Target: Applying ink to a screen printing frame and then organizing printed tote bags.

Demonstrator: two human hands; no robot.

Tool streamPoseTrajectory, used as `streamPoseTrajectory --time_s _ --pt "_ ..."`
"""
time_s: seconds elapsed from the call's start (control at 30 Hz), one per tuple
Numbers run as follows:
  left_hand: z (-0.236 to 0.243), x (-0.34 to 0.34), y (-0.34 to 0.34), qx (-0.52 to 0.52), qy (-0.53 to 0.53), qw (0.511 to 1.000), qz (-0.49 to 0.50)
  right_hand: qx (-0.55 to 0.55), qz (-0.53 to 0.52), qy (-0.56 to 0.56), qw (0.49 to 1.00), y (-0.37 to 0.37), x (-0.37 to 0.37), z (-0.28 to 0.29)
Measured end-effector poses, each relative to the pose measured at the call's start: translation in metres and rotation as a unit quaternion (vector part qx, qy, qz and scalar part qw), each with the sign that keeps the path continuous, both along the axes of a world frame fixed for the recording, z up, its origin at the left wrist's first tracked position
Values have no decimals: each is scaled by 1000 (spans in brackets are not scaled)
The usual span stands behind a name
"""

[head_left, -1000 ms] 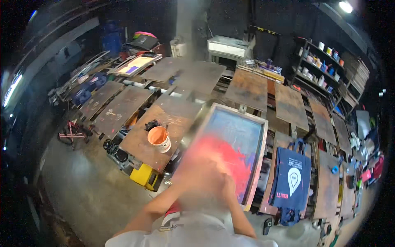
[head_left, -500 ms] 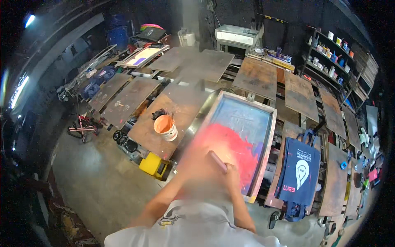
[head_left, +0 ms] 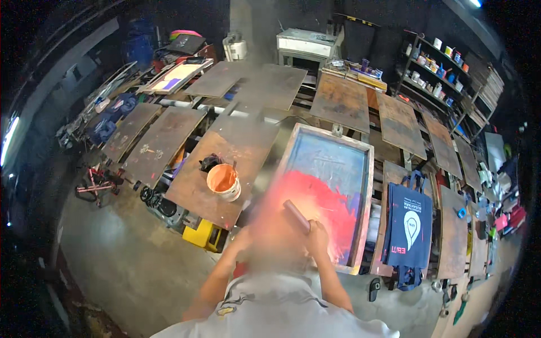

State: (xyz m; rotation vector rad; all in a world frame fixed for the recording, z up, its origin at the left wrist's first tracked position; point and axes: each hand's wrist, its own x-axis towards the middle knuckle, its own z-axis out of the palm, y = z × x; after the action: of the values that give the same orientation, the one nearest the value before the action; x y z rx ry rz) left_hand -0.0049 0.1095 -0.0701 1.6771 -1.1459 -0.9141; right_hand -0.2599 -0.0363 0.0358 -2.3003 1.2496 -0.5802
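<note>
My right hand (head_left: 317, 239) is closed round one end of a brownish-pink squeegee (head_left: 297, 217), which slants over the near part of a screen-printing frame (head_left: 366, 197). The frame has a worn wooden rim and blue mesh. Wet red-pink ink (head_left: 327, 205) covers much of the mesh's lower half. My left hand (head_left: 243, 241) is at the near left of the frame; a blur across the middle hides its fingers. Left of the frame, a white bucket (head_left: 230, 195) with orange ink inside stands on a brown board, beside a crumpled black thing (head_left: 210, 162).
A printed navy tote bag (head_left: 403, 242) lies on a board to the right. Several flat brown boards (head_left: 341, 101) surround the frame. A yellow box-shaped thing (head_left: 202, 235) sits below the bucket's board. Shelves of bottles (head_left: 431, 76) stand at the back right.
The view has shifted, so the boards and shelves sit further left. My right hand still grips the squeegee over the near part of the screen, with little visible movement.
</note>
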Motion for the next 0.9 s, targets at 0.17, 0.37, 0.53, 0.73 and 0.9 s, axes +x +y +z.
streamPoseTrajectory --time_s 0.17,0.37,0.53,0.73,0.9 --pt "-47 4 18 -28 21 999 -10 41 -66 15 997 0 35 -8" --pt "5 3 16 -79 20 994 -69 60 -147 36 987 -3 61 -33" --pt "-7 22 13 -42 92 989 -104 63 -131 -31 989 -17 83 -34" --pt "-31 41 9 65 121 982 -132 56 -102 -37 993 -7 123 -31" --pt "11 52 15 22 73 978 -194 18 -129 33 991 33 181 -8"
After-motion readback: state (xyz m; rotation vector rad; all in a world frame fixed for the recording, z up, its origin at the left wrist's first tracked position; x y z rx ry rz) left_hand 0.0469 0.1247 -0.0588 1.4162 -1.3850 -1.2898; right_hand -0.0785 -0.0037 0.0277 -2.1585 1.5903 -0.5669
